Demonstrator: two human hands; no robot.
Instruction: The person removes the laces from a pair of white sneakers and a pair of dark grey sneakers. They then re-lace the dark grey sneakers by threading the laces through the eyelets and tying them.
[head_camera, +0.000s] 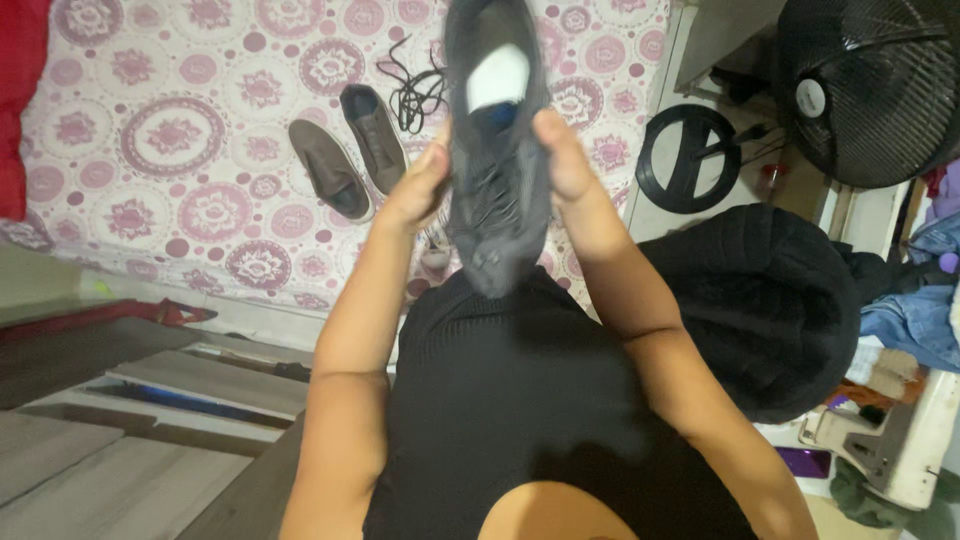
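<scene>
The person holds a dark grey shoe (497, 150) up in front of their chest, gripped between both hands, its length running up and down the view and one end pointing down toward the black top they wear. The left hand (418, 188) clasps the shoe's left side with fingers curled around it, and the right hand (562, 150) clamps the other side, thumb and fingers pressed against the upper. A pale lining or insole shows in the shoe's opening near the top, and the gathered, laced part sits between the two hands; the picture is blurred there, so finer detail cannot be told. Beyond the shoe lies a bed (150, 130) covered in a white sheet with pink and maroon floral rounds. On it, near the middle toward the far edge, two brownish insoles (350, 150) lie side by side, just left of the held shoe, and a tangle of black laces (415, 90) rests just beyond them. A red cloth (20, 100) sits at the bed's left edge. To the right of the bed stand a black fan (868, 90) and a dark heap of clothing (765, 300)
</scene>
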